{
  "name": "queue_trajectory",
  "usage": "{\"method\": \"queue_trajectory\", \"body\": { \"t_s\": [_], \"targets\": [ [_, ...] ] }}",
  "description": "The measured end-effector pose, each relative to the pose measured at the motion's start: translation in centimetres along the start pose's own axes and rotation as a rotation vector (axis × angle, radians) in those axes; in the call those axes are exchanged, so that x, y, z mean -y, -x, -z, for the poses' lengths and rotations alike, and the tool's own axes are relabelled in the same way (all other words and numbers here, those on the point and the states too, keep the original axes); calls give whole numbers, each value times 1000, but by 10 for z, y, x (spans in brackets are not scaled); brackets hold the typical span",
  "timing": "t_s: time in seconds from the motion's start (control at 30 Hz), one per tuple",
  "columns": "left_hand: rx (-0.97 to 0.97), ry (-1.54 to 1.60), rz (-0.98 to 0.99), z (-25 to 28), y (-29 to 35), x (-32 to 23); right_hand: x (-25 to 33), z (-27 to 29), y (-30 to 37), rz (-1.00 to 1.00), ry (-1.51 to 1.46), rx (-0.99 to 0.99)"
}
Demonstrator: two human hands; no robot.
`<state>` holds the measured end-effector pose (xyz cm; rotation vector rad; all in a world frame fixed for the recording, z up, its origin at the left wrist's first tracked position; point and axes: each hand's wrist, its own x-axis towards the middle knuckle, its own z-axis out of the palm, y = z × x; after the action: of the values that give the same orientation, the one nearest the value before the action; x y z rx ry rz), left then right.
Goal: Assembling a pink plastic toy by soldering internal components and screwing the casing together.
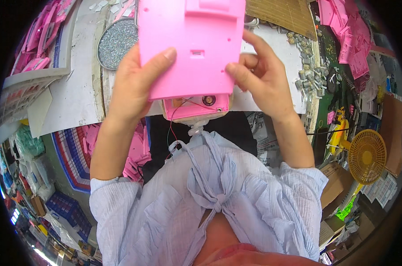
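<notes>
A pink plastic housing panel (192, 73), with a small rectangular slot and several small holes, is held up in front of me. My left hand (136, 80) grips its left edge, thumb flat on the face and fingers hidden behind. My right hand (263, 73) is at the right edge, its thumb pressed on the panel and its fingers bent, index finger raised near the side. Below the panel's near edge shows a second pink housing (196, 106) with thin wires and a round dark part (208, 100) like a small speaker. Red and green wires (171, 133) hang from it toward my lap.
A round tray of small silvery screws (117, 44) stands on the white worktop (83, 88) to the left. Small grey metal parts (308, 75) lie at the right edge, near brown cardboard (283, 15). A striped basket (70, 150) of pink pieces sits lower left; a yellow fan (367, 156) stands right.
</notes>
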<state>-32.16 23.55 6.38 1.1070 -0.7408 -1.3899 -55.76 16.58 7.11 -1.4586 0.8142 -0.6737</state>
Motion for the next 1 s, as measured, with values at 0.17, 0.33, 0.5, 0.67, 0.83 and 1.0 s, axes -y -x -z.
{"method": "queue_trajectory", "body": {
  "t_s": [0.17, 0.33, 0.5, 0.67, 0.83, 1.0],
  "targets": [
    [150, -605, -247, 7, 5, 40, -24, 21, 58, -119, -172, -259],
    [202, -1283, -764, -17, 1, 58, -43, 67, 107, -36, -360, -456],
    [204, -1515, -747, -29, -8, 71, -42, 79, 113, 28, -330, -474],
    [227, -1518, -751, -29, -13, 57, -50, 62, 92, 20, -387, -464],
    [63, -445, -184, -14, 19, 40, -59, 24, 69, -98, -437, -337],
    [-13, -702, -166, 0, 26, 48, -54, -12, 55, -55, 446, -149]
  ]
}}
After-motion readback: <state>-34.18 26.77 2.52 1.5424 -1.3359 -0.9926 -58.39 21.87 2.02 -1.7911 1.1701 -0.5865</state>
